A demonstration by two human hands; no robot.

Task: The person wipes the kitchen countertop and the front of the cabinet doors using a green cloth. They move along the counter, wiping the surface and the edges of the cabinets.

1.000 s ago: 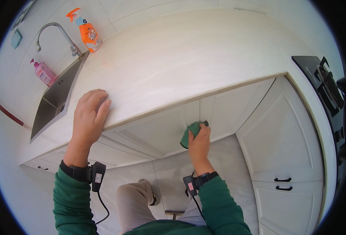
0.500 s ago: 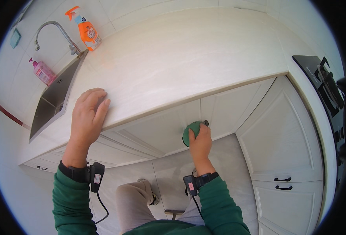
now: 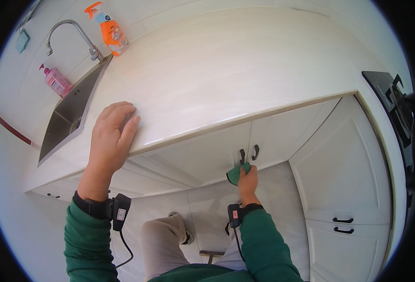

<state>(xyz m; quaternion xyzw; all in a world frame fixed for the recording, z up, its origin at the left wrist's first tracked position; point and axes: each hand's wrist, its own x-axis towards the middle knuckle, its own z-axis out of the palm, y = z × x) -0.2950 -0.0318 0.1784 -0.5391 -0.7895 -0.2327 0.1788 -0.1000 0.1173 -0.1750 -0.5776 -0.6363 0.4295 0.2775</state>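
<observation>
My left hand (image 3: 109, 136) lies flat, palm down, on the front edge of the pale countertop (image 3: 226, 75), holding nothing. My right hand (image 3: 247, 178) is lower down, closed on a green cloth (image 3: 235, 173), and presses it against the white cabinet door (image 3: 203, 155) under the counter, just below the two dark door handles (image 3: 248, 154). Both forearms wear green sleeves with a small black device strapped at each wrist.
A steel sink (image 3: 69, 113) with a curved faucet (image 3: 73, 33) sits at the counter's left. An orange spray bottle (image 3: 111, 30) and a pink soap dispenser (image 3: 54, 81) stand by it. More white cabinets (image 3: 344, 188) and a black cooktop (image 3: 393, 101) are at right. Grey floor tiles lie below.
My right hand with the green cloth has shifted a little across the cabinet door, toward the handles. My left hand has stayed on the counter edge.
</observation>
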